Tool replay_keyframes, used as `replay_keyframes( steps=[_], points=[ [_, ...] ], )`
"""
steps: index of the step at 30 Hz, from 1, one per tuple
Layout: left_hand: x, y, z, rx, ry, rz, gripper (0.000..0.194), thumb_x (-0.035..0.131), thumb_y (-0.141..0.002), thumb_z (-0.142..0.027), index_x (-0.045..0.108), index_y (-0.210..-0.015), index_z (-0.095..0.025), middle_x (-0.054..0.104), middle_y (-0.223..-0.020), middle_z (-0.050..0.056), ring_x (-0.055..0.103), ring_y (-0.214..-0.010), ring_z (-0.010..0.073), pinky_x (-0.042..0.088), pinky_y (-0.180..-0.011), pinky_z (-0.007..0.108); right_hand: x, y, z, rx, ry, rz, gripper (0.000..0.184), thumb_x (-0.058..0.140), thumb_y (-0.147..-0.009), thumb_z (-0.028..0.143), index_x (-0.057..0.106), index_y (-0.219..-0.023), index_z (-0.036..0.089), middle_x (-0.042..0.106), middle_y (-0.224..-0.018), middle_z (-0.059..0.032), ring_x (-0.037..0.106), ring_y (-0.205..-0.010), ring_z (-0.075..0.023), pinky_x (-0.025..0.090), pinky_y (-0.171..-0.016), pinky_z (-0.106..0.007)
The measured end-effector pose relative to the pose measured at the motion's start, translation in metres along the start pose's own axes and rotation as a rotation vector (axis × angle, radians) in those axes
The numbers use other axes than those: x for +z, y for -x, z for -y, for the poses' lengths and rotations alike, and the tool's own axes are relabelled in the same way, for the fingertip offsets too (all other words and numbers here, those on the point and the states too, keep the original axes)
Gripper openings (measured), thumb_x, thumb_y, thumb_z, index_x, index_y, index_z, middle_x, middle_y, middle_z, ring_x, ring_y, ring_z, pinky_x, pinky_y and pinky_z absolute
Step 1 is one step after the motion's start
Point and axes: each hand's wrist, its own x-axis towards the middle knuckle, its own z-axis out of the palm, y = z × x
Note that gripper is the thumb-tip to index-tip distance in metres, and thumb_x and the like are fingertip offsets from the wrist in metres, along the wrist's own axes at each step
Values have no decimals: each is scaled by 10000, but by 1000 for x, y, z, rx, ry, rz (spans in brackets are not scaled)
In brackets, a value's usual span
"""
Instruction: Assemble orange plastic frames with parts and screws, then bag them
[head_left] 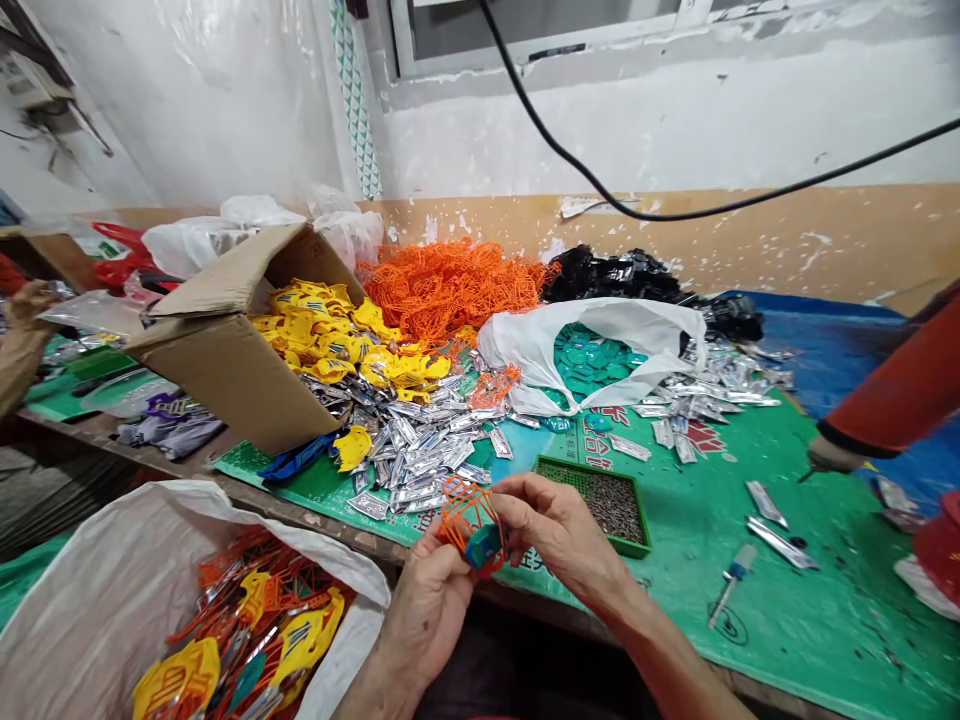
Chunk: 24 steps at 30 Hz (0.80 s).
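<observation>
Between my two hands, just above the table's front edge, is an orange plastic frame [462,507] with a teal plastic piece [482,546] set against it. My left hand [429,590] is closed on the frame's lower left side, thumb near the teal piece. The fingers of my right hand [553,525] pinch the right side of the same parts; their tips are partly hidden. Just beyond my right hand lies a green tray [645,535] of small dark screws [615,503]. Silver plastic strips [427,455] are heaped behind my hands.
A cardboard box [225,370] spills yellow parts [322,330]. Behind are orange frames [457,285] and a white bag [517,345] of teal pieces. A sack [82,590] of mixed parts stands lower left. A red-orange power tool [900,370] hangs right; a screwdriver [731,585] lies below. Another person's hand [28,310] shows far left.
</observation>
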Motion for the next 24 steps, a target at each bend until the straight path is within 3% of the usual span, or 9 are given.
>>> replay_keyframes(
  steps=[4,7,10,14,18,20,24],
  points=[
    [1,1,-7,-43,76,13,240,573,-532,-19,694,-691,-153,705,-761,18,641,-780,187,514,-772,338,-3,5,-1,-8,-89,120,364,735,-671,295,643,-1000,171,525,-652,55,511,-564,-96,448,-567,-249],
    [-1,1,-8,-77,130,40,257,577,-522,0,695,-699,-145,700,-736,17,629,-711,155,520,-776,326,-3,9,-3,-45,22,49,284,737,-670,269,708,-937,179,517,-691,35,484,-628,-103,407,-607,-249],
    [-4,0,-7,-92,171,33,272,575,-525,17,692,-708,-147,699,-721,4,626,-688,133,515,-811,319,-2,11,-5,-117,146,-33,223,724,-702,328,746,-896,220,530,-854,-9,515,-805,-149,411,-698,-267],
    [-8,-3,-5,-135,175,74,303,556,-522,1,684,-759,-137,722,-834,32,649,-793,170,506,-837,342,1,12,-10,-122,95,-77,204,717,-713,361,712,-845,205,558,-1084,-48,546,-941,-186,431,-740,-280],
    [-6,-5,-2,-120,127,44,314,568,-546,3,666,-798,-156,717,-846,12,644,-799,158,488,-843,321,3,12,-16,-32,-18,-1,239,699,-728,379,592,-792,175,597,-756,0,539,-701,-139,429,-658,-271],
    [-6,-5,-1,-73,3,3,354,589,-605,-21,657,-917,-175,712,-922,19,642,-857,173,478,-845,315,2,13,-17,-4,-25,-18,277,707,-707,396,546,-765,179,566,-705,18,507,-646,-126,411,-608,-261],
    [-8,1,-2,207,-407,-198,549,632,-688,-77,547,-1205,-238,618,-1200,55,602,-976,205,457,-841,299,-3,14,-18,16,24,-34,281,700,-703,392,515,-749,185,534,-691,27,467,-619,-116,381,-576,-253]
  ],
)
